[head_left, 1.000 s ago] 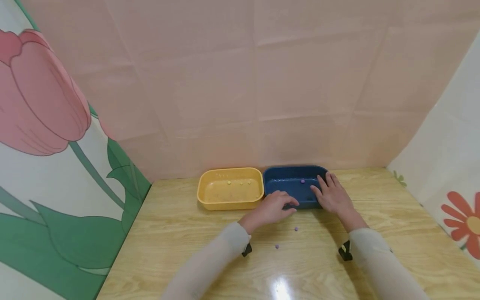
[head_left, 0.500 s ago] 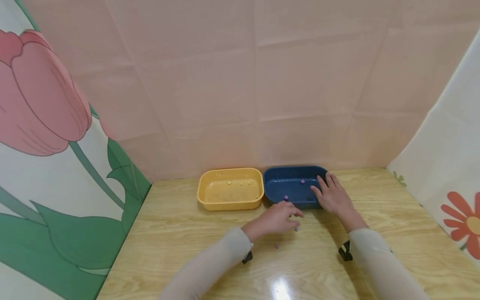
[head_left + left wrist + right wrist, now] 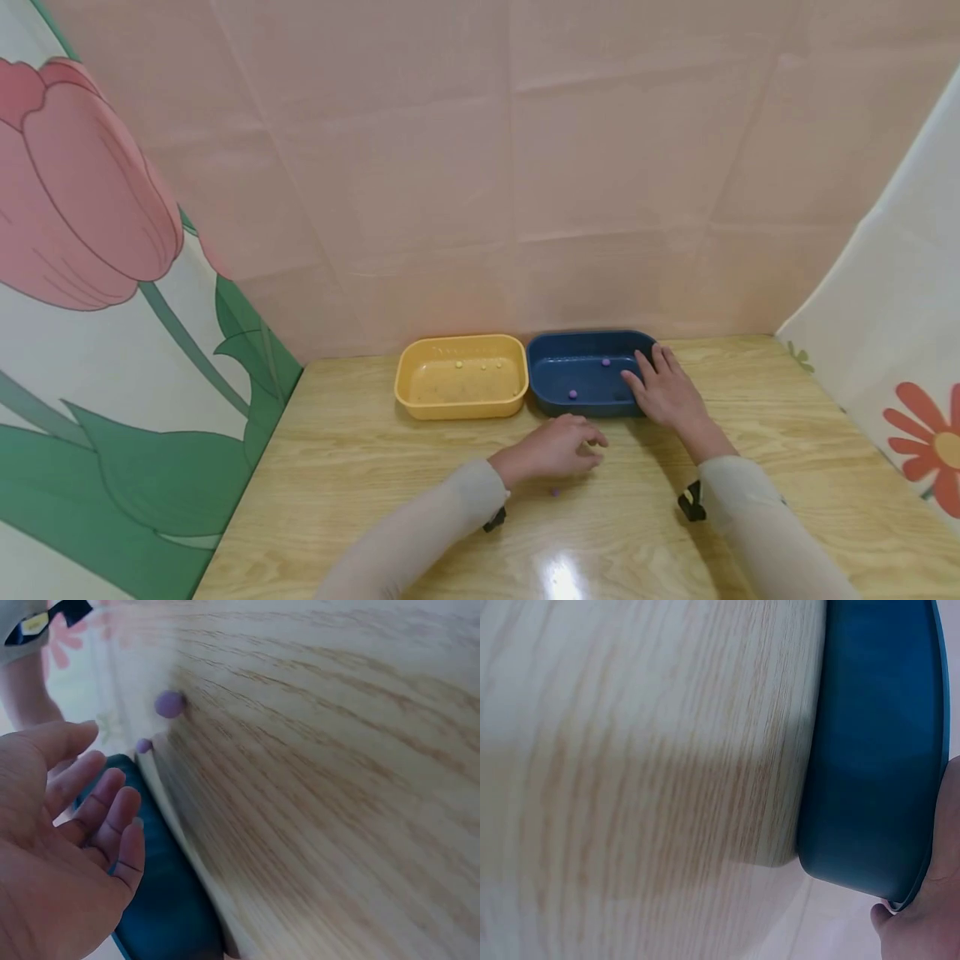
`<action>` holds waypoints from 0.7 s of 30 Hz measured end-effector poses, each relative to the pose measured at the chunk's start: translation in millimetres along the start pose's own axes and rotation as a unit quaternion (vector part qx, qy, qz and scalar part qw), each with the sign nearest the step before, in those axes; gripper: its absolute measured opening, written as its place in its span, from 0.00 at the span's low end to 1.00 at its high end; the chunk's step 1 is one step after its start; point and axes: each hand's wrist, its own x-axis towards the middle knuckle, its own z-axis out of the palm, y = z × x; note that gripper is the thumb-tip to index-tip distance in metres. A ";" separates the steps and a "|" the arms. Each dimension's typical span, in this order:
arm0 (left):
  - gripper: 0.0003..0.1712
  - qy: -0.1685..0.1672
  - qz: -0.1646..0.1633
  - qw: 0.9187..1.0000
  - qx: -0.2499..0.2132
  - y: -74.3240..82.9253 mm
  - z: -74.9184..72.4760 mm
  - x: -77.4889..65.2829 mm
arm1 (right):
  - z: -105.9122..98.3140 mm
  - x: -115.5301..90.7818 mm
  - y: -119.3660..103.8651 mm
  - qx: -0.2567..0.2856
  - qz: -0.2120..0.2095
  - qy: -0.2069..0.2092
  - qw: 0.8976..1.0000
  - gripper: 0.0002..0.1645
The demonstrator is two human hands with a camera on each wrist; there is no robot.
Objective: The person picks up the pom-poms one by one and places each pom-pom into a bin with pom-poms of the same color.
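My left hand (image 3: 553, 450) hovers over the table just in front of the blue tray (image 3: 585, 343), fingers loosely bent, nothing held. In the left wrist view, a larger purple ball (image 3: 169, 704) and a smaller purple ball (image 3: 144, 746) lie on the wood beyond its fingertips. From the head, one purple ball (image 3: 555, 492) shows below that hand; the other is hidden behind it. Inside the blue tray lie two purple balls, one near the front (image 3: 573, 394) and one farther back (image 3: 606, 362). My right hand (image 3: 667, 396) rests over the blue tray's right rim with fingers extended.
A yellow tray (image 3: 461, 412) stands against the blue tray's left side, with several small yellow balls (image 3: 459, 365) in it. Behind both trays rises a pink cloth backdrop (image 3: 480, 208). The wooden table (image 3: 345, 467) extends to the left and front.
My left hand has drawn back from the blue tray's front edge toward the table. A purple ball now shows at the tray's front. The right hand stays in place.
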 end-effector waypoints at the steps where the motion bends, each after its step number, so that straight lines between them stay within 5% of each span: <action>1: 0.17 -0.002 -0.003 1.000 0.000 -0.6 1.1 0.1 | -0.1 -0.2 0.1 0.000 0.000 0.000 1.000 0.45; 21: 0.13 -0.043 -0.023 0.998 -0.032 -13.1 14.4 9.0 | -0.7 -1.5 1.8 0.003 -0.002 -0.007 1.000 0.46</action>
